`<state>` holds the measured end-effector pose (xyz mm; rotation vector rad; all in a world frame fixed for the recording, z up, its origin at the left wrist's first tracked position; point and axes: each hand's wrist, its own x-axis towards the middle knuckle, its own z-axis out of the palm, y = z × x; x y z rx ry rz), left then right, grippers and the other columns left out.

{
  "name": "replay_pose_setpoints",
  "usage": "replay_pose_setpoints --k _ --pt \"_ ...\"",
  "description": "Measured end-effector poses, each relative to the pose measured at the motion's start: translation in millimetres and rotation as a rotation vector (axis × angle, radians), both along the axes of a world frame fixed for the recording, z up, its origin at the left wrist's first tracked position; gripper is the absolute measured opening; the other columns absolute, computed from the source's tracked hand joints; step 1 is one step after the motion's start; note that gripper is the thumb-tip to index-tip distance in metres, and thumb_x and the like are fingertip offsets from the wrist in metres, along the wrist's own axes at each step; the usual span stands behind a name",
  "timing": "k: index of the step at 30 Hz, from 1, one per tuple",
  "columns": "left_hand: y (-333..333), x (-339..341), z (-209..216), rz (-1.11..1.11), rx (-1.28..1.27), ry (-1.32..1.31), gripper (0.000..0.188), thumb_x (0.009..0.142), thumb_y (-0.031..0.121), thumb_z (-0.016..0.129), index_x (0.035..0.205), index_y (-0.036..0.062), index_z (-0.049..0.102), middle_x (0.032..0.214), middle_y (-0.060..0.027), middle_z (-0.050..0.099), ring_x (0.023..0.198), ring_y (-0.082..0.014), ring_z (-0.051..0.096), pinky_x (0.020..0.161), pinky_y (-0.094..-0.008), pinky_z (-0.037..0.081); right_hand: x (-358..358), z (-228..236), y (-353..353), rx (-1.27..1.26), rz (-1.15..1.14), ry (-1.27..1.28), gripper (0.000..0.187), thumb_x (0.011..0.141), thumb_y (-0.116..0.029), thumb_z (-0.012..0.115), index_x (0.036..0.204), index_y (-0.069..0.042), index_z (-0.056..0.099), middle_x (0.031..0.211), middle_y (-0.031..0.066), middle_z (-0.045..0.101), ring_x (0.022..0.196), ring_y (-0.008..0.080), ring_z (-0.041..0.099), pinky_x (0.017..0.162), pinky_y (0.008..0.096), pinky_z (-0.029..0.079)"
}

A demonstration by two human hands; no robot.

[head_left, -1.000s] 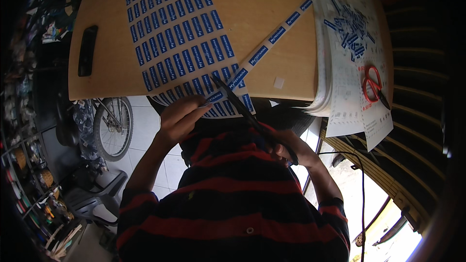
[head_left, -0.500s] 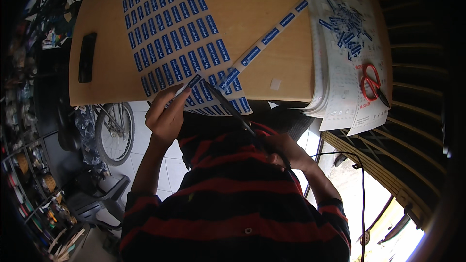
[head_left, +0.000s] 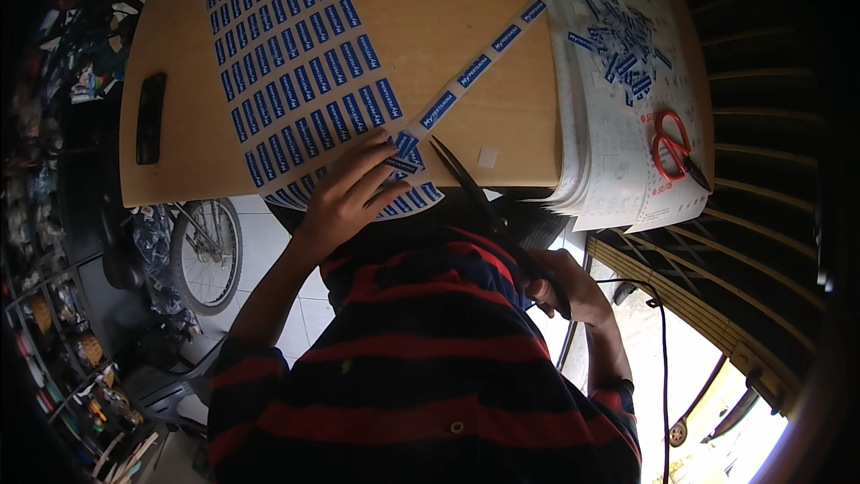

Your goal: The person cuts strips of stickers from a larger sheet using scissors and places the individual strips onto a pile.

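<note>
My left hand (head_left: 345,200) is over the near right corner of a large sheet of blue labels (head_left: 300,63). Its fingers are closed around a small cut blue label (head_left: 403,164), partly hidden by them. Just beyond the fingertips lies the lower end of a long strip of blue labels (head_left: 437,112), slanting up to the right across the table. In my right hand (head_left: 566,291), by my body, is a pair of long dark scissors (head_left: 475,190). Their blades point up and left, tips apart from the strip.
Paper sheets (head_left: 573,161) are stacked on the right of the wooden table (head_left: 502,116). On them lie a pile of cut labels (head_left: 627,49) and red-handled scissors (head_left: 672,148). A dark phone-like object (head_left: 151,118) rests at the left edge; a bicycle wheel (head_left: 206,255) stands beyond.
My left hand has moved right with the label, toward the strip's lower end. My right hand has drawn the scissors right and back toward my body.
</note>
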<state>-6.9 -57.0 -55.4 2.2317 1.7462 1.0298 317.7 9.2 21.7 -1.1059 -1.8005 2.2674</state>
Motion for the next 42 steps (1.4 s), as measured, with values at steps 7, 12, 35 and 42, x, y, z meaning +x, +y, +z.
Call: replay_pose_setpoints --k 7,12,35,42 --pt "2 -2 5 -0.007 -0.013 -0.066 0.024 0.075 0.012 0.084 0.089 -0.0002 0.068 0.120 -0.0114 0.065 0.118 -0.0261 0.063 0.098 -0.0393 0.056 0 12 32 0.023 0.200 -0.123 0.077 0.084 -0.076 0.054 0.082 0.001 0.057 0.053 0.0000 0.049 0.043 0.0085 0.048 0.040 0.0248 0.036" --pt "1 -4 2 -0.002 -0.015 -0.127 0.022 0.076 0.011 0.083 0.090 0.0016 0.070 0.117 -0.0094 0.067 0.117 -0.0246 0.064 0.096 -0.0378 0.056 -10 14 44 0.151 0.264 -0.164 0.084 0.084 -0.080 0.049 0.076 0.003 0.055 0.057 0.0059 0.051 0.054 0.0160 0.051 0.050 0.0333 0.040" --pt "4 -17 8 0.033 0.018 0.014 0.017 0.081 0.005 0.078 0.096 -0.0022 0.072 0.111 -0.0107 0.071 0.101 -0.0236 0.071 0.085 -0.0351 0.061 -9 -33 33 0.530 0.163 -0.142 0.068 0.081 -0.065 0.068 0.072 0.001 0.058 0.053 0.0047 0.048 0.048 0.0131 0.045 0.046 0.0339 0.035" --pt "9 -35 10 -0.012 -0.026 0.045 0.016 0.082 -0.004 0.074 0.097 -0.0048 0.071 0.114 -0.0132 0.071 0.104 -0.0258 0.071 0.088 -0.0366 0.059 -8 -34 29 0.314 0.093 -0.179 0.069 0.082 -0.067 0.067 0.072 0.001 0.058 0.049 0.0016 0.047 0.045 0.0102 0.045 0.043 0.0309 0.034"
